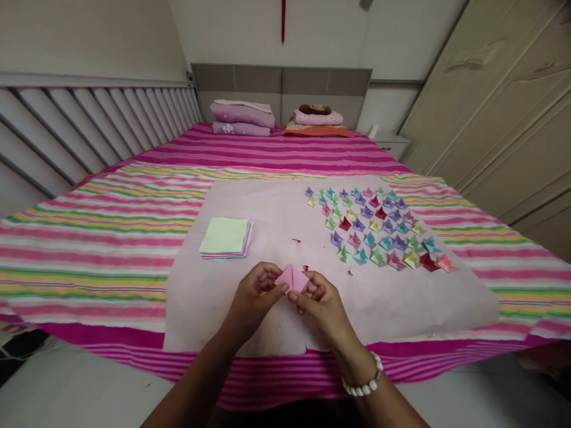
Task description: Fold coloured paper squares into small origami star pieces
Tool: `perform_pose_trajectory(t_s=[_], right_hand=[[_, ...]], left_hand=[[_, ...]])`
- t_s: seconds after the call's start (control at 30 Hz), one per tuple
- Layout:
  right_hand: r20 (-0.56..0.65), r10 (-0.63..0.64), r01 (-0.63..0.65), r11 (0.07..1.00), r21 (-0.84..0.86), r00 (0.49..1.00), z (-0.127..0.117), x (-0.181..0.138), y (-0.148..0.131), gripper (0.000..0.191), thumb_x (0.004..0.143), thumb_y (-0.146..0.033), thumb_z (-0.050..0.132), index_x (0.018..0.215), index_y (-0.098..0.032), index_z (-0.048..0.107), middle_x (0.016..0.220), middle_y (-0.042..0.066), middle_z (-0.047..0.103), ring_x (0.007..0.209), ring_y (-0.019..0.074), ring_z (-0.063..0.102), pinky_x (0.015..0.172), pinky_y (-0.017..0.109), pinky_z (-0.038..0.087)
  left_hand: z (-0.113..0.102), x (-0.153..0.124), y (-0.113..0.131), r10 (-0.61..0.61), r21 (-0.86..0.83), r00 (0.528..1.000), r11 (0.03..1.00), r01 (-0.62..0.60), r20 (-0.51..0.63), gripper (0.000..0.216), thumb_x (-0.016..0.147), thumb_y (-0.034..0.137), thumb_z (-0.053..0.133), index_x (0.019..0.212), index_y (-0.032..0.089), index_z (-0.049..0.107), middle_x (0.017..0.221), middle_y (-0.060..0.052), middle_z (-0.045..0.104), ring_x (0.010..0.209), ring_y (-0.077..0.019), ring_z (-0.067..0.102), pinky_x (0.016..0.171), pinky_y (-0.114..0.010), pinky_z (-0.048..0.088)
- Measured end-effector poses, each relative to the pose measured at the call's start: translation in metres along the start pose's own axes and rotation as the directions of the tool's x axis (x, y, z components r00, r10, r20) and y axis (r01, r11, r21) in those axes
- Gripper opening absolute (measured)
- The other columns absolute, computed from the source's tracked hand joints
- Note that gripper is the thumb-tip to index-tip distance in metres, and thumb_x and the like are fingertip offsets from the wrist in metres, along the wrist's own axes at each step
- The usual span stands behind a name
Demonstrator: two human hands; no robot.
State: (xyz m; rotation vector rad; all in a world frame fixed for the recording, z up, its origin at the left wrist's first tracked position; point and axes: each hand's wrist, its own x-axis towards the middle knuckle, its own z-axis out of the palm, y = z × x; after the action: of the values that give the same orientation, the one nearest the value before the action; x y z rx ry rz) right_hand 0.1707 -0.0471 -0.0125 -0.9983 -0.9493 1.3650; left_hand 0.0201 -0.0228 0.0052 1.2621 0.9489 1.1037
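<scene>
A small folded piece of pink origami paper (pixel 298 280) is held between my two hands above the pale sheet. My left hand (pixel 259 289) pinches its left corner, thumb on the near face. On the other side, my right hand (pixel 322 300) grips the lower right edge between thumb and fingers. A crease or slit runs down the middle of the folded paper. To the left lies a stack of square coloured papers (pixel 225 236), pale green on top. Rows of small folded paper pieces (pixel 376 226) in many colours stand on the right.
The large pale sheet (pixel 267 208) lies on a bed with a striped cover (pixel 134 232). Tiny red scraps (pixel 297 241) dot the sheet. Folded bedding (pixel 243 119) is stacked by the headboard (pixel 259 80). A slatted rail (pixel 102 119) runs along the left, a wardrobe (pixel 499 107) along the right.
</scene>
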Motion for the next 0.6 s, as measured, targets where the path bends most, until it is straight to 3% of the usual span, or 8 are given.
perform_pose_trajectory(t_s=[0.1, 0.17, 0.43, 0.6], right_hand=[[0.01, -0.039, 0.039, 0.999, -0.037, 0.999, -0.0008, -0.0023, -0.0003, 0.062, 0.068, -0.027, 0.078, 0.124, -0.023, 0.054, 0.054, -0.009, 0.053, 0.045, 0.0079, 0.048, 0.047, 0.02, 0.04], [0.026, -0.072, 0.074, 0.995, -0.07, 0.997, -0.0014, -0.0034, -0.0005, 0.064, 0.071, -0.027, 0.076, 0.13, -0.024, 0.05, 0.055, -0.009, 0.052, 0.047, 0.0083, 0.049, 0.048, 0.021, 0.04], [0.105, -0.088, 0.098, 0.991, -0.094, 0.991, -0.005, -0.005, -0.0041, 0.031, 0.082, -0.032, 0.066, 0.111, -0.022, 0.065, 0.058, -0.005, 0.058, 0.05, 0.0099, 0.054, 0.053, 0.023, 0.042], [0.066, -0.054, 0.06, 0.992, -0.107, 0.996, -0.0083, -0.0044, -0.0038, 0.023, 0.079, -0.032, 0.068, 0.098, -0.019, 0.07, 0.055, -0.002, 0.061, 0.051, 0.0107, 0.053, 0.054, 0.024, 0.042]], left_hand=[[0.0, 0.0001, 0.0014, -0.014, -0.034, 1.0, 0.999, 0.015, 0.027, 0.016, 0.074, 0.02, 0.07, 0.083, 0.018, 0.057, 0.075, 0.003, 0.062, 0.065, -0.0077, 0.057, 0.062, -0.019, 0.044], [-0.0007, 0.0005, 0.001, -0.018, -0.07, 0.998, 0.997, 0.021, 0.054, 0.014, 0.076, 0.021, 0.069, 0.082, 0.018, 0.058, 0.073, 0.003, 0.064, 0.066, -0.0086, 0.058, 0.063, -0.02, 0.045], [-0.0041, -0.0002, 0.0027, -0.032, -0.055, 0.996, 0.998, 0.037, 0.088, 0.012, 0.076, 0.024, 0.069, 0.085, 0.017, 0.065, 0.074, 0.0, 0.068, 0.071, -0.0117, 0.062, 0.068, -0.023, 0.048], [-0.0024, -0.0013, 0.0064, -0.076, -0.053, 0.992, 0.995, 0.082, 0.098, 0.014, 0.074, 0.026, 0.071, 0.085, 0.018, 0.066, 0.07, 0.001, 0.067, 0.066, -0.0109, 0.06, 0.062, -0.023, 0.048]])
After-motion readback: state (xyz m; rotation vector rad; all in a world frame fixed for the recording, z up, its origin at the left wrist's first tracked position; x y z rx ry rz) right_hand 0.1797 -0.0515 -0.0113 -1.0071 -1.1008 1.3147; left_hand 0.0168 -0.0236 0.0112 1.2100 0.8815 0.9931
